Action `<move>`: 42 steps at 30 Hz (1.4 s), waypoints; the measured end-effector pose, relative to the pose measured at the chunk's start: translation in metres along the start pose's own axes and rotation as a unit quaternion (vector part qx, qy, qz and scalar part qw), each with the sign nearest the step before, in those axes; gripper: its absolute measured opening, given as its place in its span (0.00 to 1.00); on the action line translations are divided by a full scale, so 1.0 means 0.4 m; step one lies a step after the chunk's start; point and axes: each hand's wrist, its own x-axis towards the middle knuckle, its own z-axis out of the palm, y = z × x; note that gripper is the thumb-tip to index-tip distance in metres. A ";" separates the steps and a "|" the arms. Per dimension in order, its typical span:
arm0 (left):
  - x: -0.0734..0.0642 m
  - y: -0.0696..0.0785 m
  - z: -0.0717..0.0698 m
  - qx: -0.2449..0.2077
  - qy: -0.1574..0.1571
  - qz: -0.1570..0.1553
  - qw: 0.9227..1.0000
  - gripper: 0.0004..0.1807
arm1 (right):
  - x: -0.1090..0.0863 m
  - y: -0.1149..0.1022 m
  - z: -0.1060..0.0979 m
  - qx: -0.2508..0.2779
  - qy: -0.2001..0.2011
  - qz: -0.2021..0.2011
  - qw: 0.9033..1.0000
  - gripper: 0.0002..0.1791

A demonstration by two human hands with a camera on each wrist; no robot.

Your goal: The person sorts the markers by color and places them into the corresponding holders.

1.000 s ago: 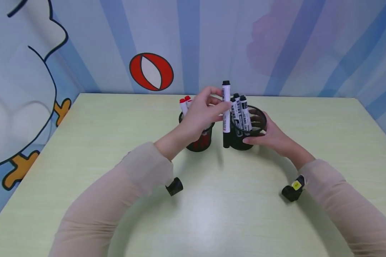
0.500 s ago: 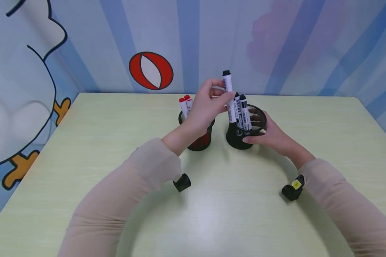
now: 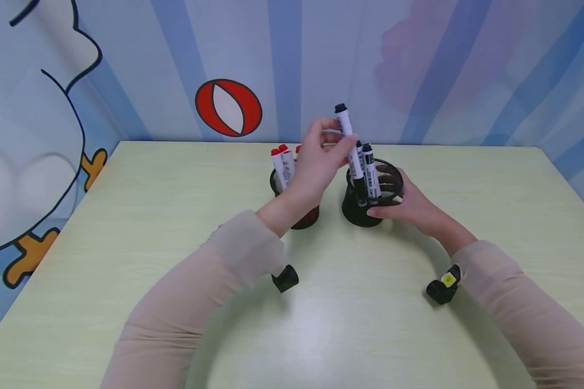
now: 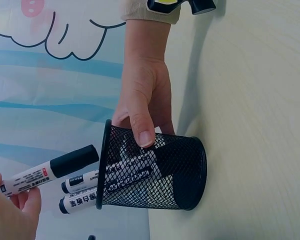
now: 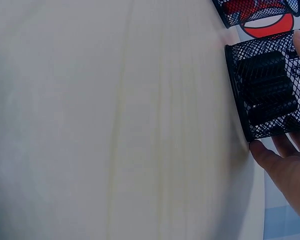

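Note:
My left hand [image 3: 316, 159] pinches a white whiteboard marker [image 3: 343, 121] with black ends above a black mesh pen cup [image 3: 355, 213]. The marker leans, its long black cap pointing down toward the cup's mouth; the left wrist view has that cap [image 4: 75, 159] just outside the rim. Around the right side of the cup, my right hand [image 3: 416, 208] holds it upright on the table, thumb across the front mesh. Other black-capped markers [image 3: 371, 173] stand inside, tops above the rim. The right wrist view looks onto their dark lower ends [image 5: 267, 90] through the mesh.
A second mesh cup [image 3: 307, 220], with several red-capped markers [image 3: 278, 162], stands left of the first, partly behind my left hand and wrist. The pale wooden table [image 3: 350, 324] ends at a blue striped wall [image 3: 321, 65] right behind both cups.
My left hand has lifted the marker and moved it right, from beside the cup to over its mouth. The marker has gone from upright to tilted. The right hand and cup stay put.

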 end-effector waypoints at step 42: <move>0.003 -0.114 0.039 0.133 0.021 0.063 0.989 0.17 | 0.007 0.002 0.008 0.008 0.000 0.003 1.000 0.49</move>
